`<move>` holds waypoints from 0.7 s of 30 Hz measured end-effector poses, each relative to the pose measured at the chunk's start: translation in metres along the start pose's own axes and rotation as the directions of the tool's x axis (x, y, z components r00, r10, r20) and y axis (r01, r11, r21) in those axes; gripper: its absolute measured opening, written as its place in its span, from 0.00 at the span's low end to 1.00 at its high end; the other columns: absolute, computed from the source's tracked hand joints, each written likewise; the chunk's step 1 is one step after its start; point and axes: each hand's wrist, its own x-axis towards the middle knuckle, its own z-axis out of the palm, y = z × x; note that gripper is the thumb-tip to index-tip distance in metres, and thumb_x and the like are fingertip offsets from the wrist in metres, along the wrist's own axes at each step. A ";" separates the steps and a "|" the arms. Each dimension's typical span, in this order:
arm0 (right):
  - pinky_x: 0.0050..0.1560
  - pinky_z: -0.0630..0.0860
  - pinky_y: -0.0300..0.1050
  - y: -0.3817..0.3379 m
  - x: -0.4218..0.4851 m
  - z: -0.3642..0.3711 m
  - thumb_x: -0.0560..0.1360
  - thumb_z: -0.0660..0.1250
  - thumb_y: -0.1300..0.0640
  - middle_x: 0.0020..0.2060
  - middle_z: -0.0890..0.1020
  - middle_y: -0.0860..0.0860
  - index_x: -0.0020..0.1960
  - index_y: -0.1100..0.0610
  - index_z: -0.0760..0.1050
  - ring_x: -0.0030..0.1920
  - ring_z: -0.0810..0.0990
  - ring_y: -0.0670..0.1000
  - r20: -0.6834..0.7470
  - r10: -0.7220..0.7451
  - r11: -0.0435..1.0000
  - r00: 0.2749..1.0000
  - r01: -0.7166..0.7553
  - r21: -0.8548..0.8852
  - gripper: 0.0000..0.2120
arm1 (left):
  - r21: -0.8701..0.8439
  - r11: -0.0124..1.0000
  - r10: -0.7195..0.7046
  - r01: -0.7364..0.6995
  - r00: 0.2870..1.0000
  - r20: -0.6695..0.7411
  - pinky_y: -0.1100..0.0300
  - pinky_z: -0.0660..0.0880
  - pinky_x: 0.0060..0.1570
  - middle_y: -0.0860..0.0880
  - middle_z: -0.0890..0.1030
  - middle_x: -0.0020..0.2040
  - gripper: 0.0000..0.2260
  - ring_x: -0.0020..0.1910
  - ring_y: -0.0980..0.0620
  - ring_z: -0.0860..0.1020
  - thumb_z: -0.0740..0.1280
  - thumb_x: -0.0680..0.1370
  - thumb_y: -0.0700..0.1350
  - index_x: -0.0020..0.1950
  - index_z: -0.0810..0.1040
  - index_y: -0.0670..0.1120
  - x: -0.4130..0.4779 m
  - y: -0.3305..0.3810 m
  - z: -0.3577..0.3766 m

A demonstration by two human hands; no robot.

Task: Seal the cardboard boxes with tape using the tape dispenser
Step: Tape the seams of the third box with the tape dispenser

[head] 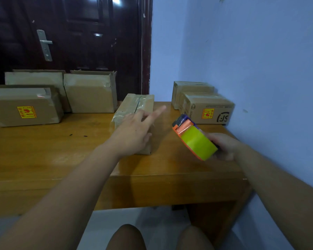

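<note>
The polished bench [43, 150] looks slick, so the middle box [134, 105], lying lengthwise at its centre with clear tape already wrinkled along its top seam, may slide or turn if another strip is pulled across while nothing pins it. The left hand [134, 130] is over it holding nothing, forefinger stretched out and the other fingers loosely curled; whether it touches the lid I cannot tell. The tape dispenser [193, 139], gripped by the right hand [224, 145] and tilted in the air just right of that box, could lay tape crooked or catch the outstretched finger with its cutter. Counted: one bench; six boxes that I can tell apart, namely three left boxes [90, 94], the middle one, and two right boxes [210, 109] by the wall; two hands; one dispenser
</note>
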 end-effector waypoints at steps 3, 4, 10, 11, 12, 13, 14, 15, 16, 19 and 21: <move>0.33 0.79 0.45 -0.012 0.008 0.005 0.73 0.66 0.45 0.49 0.82 0.56 0.62 0.58 0.72 0.46 0.82 0.54 -0.077 0.003 0.999 0.997 -0.007 -0.046 0.23 | 0.026 0.999 -0.043 0.045 0.997 -0.068 0.58 0.70 0.57 0.48 0.69 0.67 0.37 0.61 0.49 0.71 0.65 0.78 0.47 0.77 0.44 0.54 0.006 -0.001 0.000; 0.34 0.79 0.46 -0.014 0.012 0.007 0.74 0.66 0.46 0.50 0.80 0.56 0.62 0.58 0.71 0.47 0.81 0.54 -0.111 0.007 0.997 0.994 -0.016 -0.073 0.22 | 0.073 0.996 -0.041 0.045 0.997 -0.062 0.58 0.71 0.56 0.48 0.68 0.66 0.33 0.61 0.49 0.72 0.65 0.78 0.47 0.77 0.51 0.53 0.008 -0.002 -0.001; 0.39 0.76 0.47 -0.022 0.039 0.018 0.77 0.65 0.45 0.59 0.76 0.58 0.67 0.61 0.68 0.51 0.77 0.56 -0.255 -0.019 0.967 0.967 -0.048 -0.251 0.26 | 0.242 0.970 -0.022 0.039 0.997 -0.073 0.55 0.73 0.51 0.46 0.63 0.66 0.14 0.60 0.45 0.70 0.62 0.79 0.42 0.65 0.72 0.47 0.010 0.005 0.002; 0.38 0.76 0.45 -0.022 0.042 0.021 0.77 0.64 0.44 0.61 0.75 0.59 0.68 0.61 0.68 0.52 0.76 0.56 -0.268 -0.024 0.958 0.963 -0.054 -0.282 0.27 | 0.241 0.969 -0.030 0.047 0.997 -0.073 0.55 0.73 0.51 0.46 0.63 0.66 0.14 0.60 0.44 0.70 0.62 0.79 0.42 0.64 0.72 0.47 0.010 0.006 0.002; 0.37 0.75 0.44 -0.023 0.046 0.023 0.77 0.64 0.44 0.62 0.74 0.59 0.68 0.62 0.68 0.51 0.75 0.56 -0.282 -0.042 0.946 0.959 -0.053 -0.320 0.27 | 0.238 0.970 -0.039 0.055 0.997 -0.071 0.54 0.73 0.52 0.46 0.63 0.66 0.14 0.61 0.44 0.69 0.62 0.79 0.41 0.65 0.72 0.47 0.010 0.006 0.000; 0.36 0.75 0.44 -0.023 0.050 0.026 0.77 0.64 0.44 0.62 0.74 0.59 0.68 0.62 0.68 0.52 0.75 0.56 -0.293 -0.054 0.936 0.955 -0.054 -0.348 0.27 | 0.239 0.969 -0.041 0.058 0.996 -0.075 0.54 0.73 0.53 0.45 0.63 0.67 0.15 0.61 0.44 0.69 0.61 0.79 0.41 0.66 0.71 0.47 0.011 0.006 -0.001; 0.36 0.74 0.43 -0.024 0.054 0.028 0.77 0.64 0.44 0.63 0.73 0.59 0.68 0.62 0.69 0.52 0.75 0.56 -0.303 -0.065 0.931 0.951 -0.051 -0.361 0.28 | 0.242 0.969 -0.035 0.053 0.996 -0.080 0.55 0.73 0.53 0.45 0.63 0.67 0.17 0.62 0.44 0.69 0.61 0.79 0.41 0.68 0.69 0.48 0.011 0.005 -0.001; 0.36 0.75 0.43 -0.025 0.057 0.031 0.77 0.64 0.43 0.63 0.73 0.60 0.68 0.62 0.68 0.53 0.75 0.57 -0.311 -0.066 0.929 0.948 -0.055 -0.365 0.28 | 0.239 0.970 -0.026 0.046 0.996 -0.084 0.55 0.73 0.53 0.46 0.63 0.67 0.20 0.62 0.44 0.70 0.62 0.79 0.41 0.71 0.66 0.50 0.012 0.004 0.000; 0.38 0.75 0.45 -0.026 0.062 0.034 0.77 0.65 0.43 0.63 0.73 0.60 0.69 0.62 0.68 0.55 0.75 0.58 -0.317 -0.070 0.932 0.946 -0.051 -0.360 0.29 | 0.226 0.973 -0.025 0.044 0.996 -0.089 0.55 0.74 0.53 0.46 0.63 0.68 0.23 0.62 0.45 0.71 0.62 0.79 0.41 0.73 0.62 0.52 0.013 0.002 0.001; 0.46 0.76 0.49 -0.028 0.070 0.040 0.76 0.67 0.45 0.64 0.73 0.61 0.70 0.63 0.66 0.59 0.75 0.60 -0.349 -0.067 0.939 0.935 -0.059 -0.340 0.30 | 0.222 0.972 -0.046 0.075 0.990 -0.133 0.56 0.75 0.50 0.48 0.64 0.69 0.23 0.59 0.46 0.73 0.64 0.79 0.41 0.73 0.63 0.51 0.016 0.000 0.004; 0.47 0.75 0.50 -0.029 0.074 0.043 0.75 0.68 0.46 0.63 0.73 0.61 0.69 0.63 0.65 0.60 0.74 0.61 -0.367 -0.061 0.936 0.928 -0.075 -0.344 0.30 | 0.253 0.962 -0.065 0.101 0.987 -0.150 0.55 0.76 0.49 0.47 0.60 0.73 0.19 0.60 0.46 0.74 0.64 0.78 0.41 0.68 0.68 0.49 0.019 0.001 0.005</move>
